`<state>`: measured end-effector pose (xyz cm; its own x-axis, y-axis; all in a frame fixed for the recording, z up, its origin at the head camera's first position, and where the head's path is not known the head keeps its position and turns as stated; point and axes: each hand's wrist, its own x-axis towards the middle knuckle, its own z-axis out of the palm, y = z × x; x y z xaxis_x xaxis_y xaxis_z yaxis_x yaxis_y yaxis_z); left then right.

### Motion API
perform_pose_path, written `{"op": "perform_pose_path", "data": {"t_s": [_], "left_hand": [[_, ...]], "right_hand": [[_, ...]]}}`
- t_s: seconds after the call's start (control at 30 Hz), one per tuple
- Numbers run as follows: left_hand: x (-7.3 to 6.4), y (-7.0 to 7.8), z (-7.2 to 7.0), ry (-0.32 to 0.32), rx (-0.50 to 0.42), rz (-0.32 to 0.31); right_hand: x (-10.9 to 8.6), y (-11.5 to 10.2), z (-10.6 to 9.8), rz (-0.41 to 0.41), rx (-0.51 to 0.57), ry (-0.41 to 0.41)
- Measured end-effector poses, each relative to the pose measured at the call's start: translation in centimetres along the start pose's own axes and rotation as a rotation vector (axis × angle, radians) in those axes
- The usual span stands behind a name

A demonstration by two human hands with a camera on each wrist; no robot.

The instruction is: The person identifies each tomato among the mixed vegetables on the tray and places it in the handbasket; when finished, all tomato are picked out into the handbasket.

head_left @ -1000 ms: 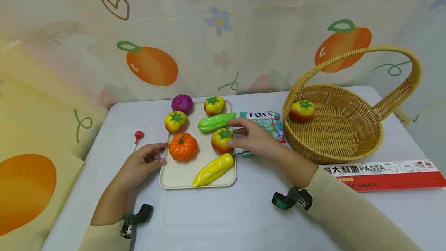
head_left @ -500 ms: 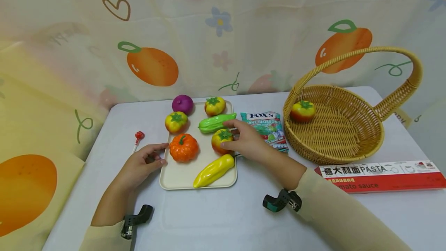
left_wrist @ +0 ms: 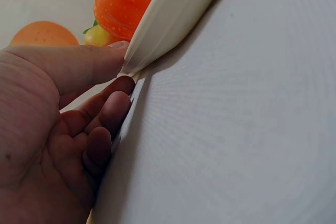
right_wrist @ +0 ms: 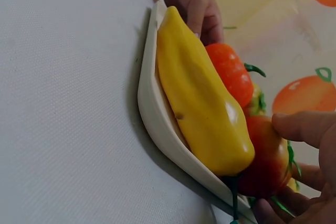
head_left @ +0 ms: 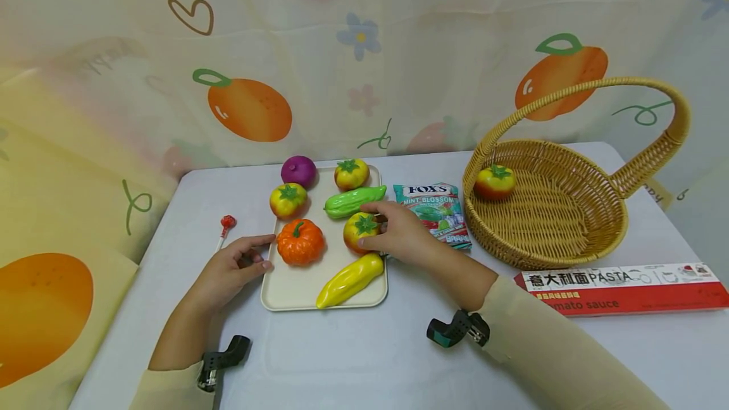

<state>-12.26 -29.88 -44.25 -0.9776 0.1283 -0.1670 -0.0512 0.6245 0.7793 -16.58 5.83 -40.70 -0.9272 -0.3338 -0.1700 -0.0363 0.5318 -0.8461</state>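
Note:
In the head view my right hand point(head_left: 401, 233) grips a yellow-red toy tomato point(head_left: 363, 225) on the right side of the cream tray point(head_left: 285, 301). In the right wrist view, my thumb and fingers lie around this tomato point(right_wrist: 264, 153), beside the yellow toy pepper point(right_wrist: 205, 98). My left hand point(head_left: 230, 271) holds the tray's left rim, with the thumb at the rim and curled fingers low against it in the left wrist view. Near it sits an orange toy pumpkin point(head_left: 300, 242). A green ridged toy gourd point(head_left: 354, 202) lies just above the gripped tomato.
More toy tomatoes point(head_left: 351, 174) and a purple toy onion point(head_left: 299, 171) sit at the tray's back. Right of it lie a candy bag point(head_left: 433, 211), a wicker basket point(head_left: 547, 252) holding one tomato point(head_left: 495, 181), and a pasta box point(head_left: 626, 290). A lollipop point(head_left: 227, 223) lies left.
My right hand has moved left and its fingers have come in around the tomato, which has shifted slightly left. The left hand stays at the tray rim.

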Motion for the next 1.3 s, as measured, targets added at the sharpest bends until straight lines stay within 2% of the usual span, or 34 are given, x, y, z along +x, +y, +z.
{"op": "perform_pose_path", "data": {"t_s": [0.23,0.57,0.93,1.3], "left_hand": [[0.04,-0.18,0.01,0.003,0.002,0.000],[0.07,-0.16,0.02,0.003,-0.012,0.014],[0.07,-0.18,0.03,0.000,0.002,0.010],[0.03,-0.11,0.01,-0.002,0.004,0.008]], "right_hand": [[0.17,-0.03,0.14,-0.002,-0.035,-0.009],[0.28,0.04,0.39,0.001,-0.021,0.001],[0.16,0.19,0.48,0.001,0.063,0.015],[-0.40,-0.15,0.06,-0.034,0.127,0.018]]}}
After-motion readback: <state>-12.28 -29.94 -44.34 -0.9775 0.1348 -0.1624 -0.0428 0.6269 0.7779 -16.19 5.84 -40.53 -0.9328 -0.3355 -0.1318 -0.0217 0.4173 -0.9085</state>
